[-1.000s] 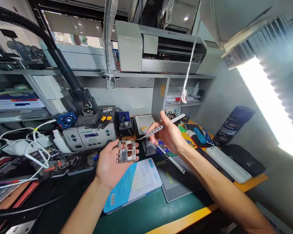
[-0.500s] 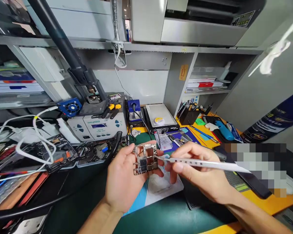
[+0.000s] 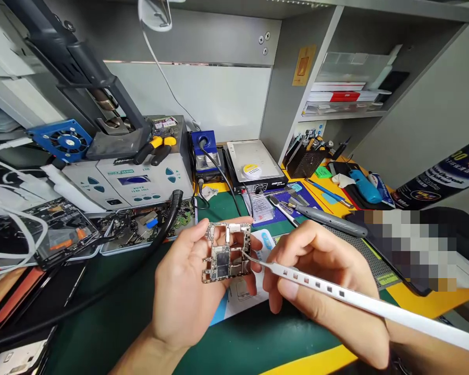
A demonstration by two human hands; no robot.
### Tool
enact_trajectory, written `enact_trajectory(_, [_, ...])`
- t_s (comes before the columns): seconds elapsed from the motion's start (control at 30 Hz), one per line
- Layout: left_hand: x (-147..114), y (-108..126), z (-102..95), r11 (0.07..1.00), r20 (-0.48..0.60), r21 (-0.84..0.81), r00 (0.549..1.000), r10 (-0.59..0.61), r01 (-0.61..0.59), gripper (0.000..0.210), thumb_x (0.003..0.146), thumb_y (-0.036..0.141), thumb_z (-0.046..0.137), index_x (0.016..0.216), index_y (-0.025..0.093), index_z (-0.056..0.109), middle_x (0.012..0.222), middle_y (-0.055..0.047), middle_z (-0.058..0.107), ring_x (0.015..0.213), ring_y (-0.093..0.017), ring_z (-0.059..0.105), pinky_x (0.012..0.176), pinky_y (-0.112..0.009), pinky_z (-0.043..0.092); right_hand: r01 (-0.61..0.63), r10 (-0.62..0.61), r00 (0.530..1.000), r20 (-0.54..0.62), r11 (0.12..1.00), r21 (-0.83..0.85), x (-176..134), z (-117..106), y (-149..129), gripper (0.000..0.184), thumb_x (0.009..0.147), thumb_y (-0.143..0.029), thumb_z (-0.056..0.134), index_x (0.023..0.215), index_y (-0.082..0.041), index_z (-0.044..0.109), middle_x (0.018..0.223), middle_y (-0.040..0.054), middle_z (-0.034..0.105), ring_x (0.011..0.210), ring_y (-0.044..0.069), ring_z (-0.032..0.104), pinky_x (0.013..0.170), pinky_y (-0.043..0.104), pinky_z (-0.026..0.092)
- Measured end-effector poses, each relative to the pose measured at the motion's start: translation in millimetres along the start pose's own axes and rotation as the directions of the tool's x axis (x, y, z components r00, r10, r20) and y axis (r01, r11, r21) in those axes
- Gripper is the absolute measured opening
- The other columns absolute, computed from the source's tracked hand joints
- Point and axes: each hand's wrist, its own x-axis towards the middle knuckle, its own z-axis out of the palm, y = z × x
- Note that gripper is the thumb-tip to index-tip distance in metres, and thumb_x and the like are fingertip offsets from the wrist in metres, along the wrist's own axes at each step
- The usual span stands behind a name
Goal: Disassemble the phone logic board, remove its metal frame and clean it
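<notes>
I'm overseeing the green table [image 3: 289,333] | left hand [image 3: 180,302] is loosely cupping, holding the circuit board [image 3: 222,263] between thumb and fingers | right hand [image 3: 336,315] is curling tightly, pinching the tweezers [image 3: 359,301] | tweezers are pointing at the circuit board's right part, contact I'm not making out | circuit board is sitting above the table

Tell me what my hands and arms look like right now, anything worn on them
Your left hand and right hand are gloveless, with no rings or watch visible. No sleeve shows on the visible parts of the left forearm or right forearm.
</notes>
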Motion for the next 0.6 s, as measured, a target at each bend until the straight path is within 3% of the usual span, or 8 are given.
enact_trajectory(0.13, [1.3, -1.0, -2.4, 0.999, 0.073, 0.054, 0.997, 0.004, -0.008, 0.052, 0.098, 0.042, 0.043, 0.103, 0.006, 0.079, 0.086, -0.017, 0.077, 0.071, -0.029, 0.070, 0.056, -0.040, 0.059, 0.008, -0.010, 0.998, 0.063, 0.999, 0.036, 5.9, -7.0, -0.9, 0.008, 0.093, -0.022, 0.070, 0.099, -0.026, 0.071, 0.086, 0.0038, 0.073, 0.070, 0.017, 0.070, 0.064, 0.030, 0.057])
enact_trajectory(0.23, [0.8, -1.7, -2.2, 0.997, 0.083, 0.081, 0.997, -0.006, -0.001, 0.053, 0.098, 0.043, 0.042, 0.104, 0.005, 0.078, 0.089, -0.018, 0.077, 0.075, -0.031, 0.072, 0.058, -0.040, 0.059, -0.057, 0.040, 0.986, 0.164, 0.994, 0.098, 8.8, -12.6, -0.7, 0.009, 0.096, -0.021, 0.068, 0.102, -0.025, 0.072, 0.088, 0.0029, 0.073, 0.071, 0.015, 0.071, 0.067, 0.028, 0.058])
enact_trajectory(0.33, [-0.1, -2.3, -0.2, 0.998, 0.069, 0.068, 0.997, -0.014, 0.010, 0.055, 0.099, 0.043, 0.039, 0.104, 0.005, 0.078, 0.091, -0.018, 0.078, 0.079, -0.031, 0.073, 0.058, -0.038, 0.060, -0.110, 0.082, 0.980, 0.181, 0.983, 0.149, 7.1, -12.8, -0.8, 0.007, 0.096, -0.022, 0.067, 0.103, -0.023, 0.067, 0.085, 0.0020, 0.073, 0.072, 0.014, 0.072, 0.068, 0.027, 0.060])
enact_trajectory(0.5, [-2.5, -1.5, 4.7, 0.998, -0.043, 0.061, 0.999, -0.021, 0.023, 0.054, 0.098, 0.043, 0.037, 0.105, 0.009, 0.079, 0.083, -0.015, 0.077, 0.079, -0.028, 0.074, 0.072, -0.040, 0.063, 0.132, -0.123, 0.990, 0.064, 0.980, -0.148, 0.9, -3.2, 5.2, 0.007, 0.093, -0.017, 0.066, 0.097, -0.022, 0.067, 0.076, 0.0006, 0.073, 0.062, 0.014, 0.071, 0.057, 0.022, 0.057])
enact_trajectory(0.6, [-4.1, -1.7, 7.3, 0.996, -0.104, 0.064, 0.993, -0.060, 0.067, 0.053, 0.096, 0.044, 0.040, 0.110, 0.011, 0.078, 0.084, -0.015, 0.077, 0.080, -0.030, 0.075, 0.073, -0.041, 0.063, 0.333, -0.332, 0.942, 0.058, 0.890, -0.312, -1.5, 3.3, 12.4, 0.013, 0.087, -0.012, 0.070, 0.097, -0.021, 0.071, 0.074, -0.0008, 0.073, 0.060, 0.012, 0.069, 0.059, 0.022, 0.056])
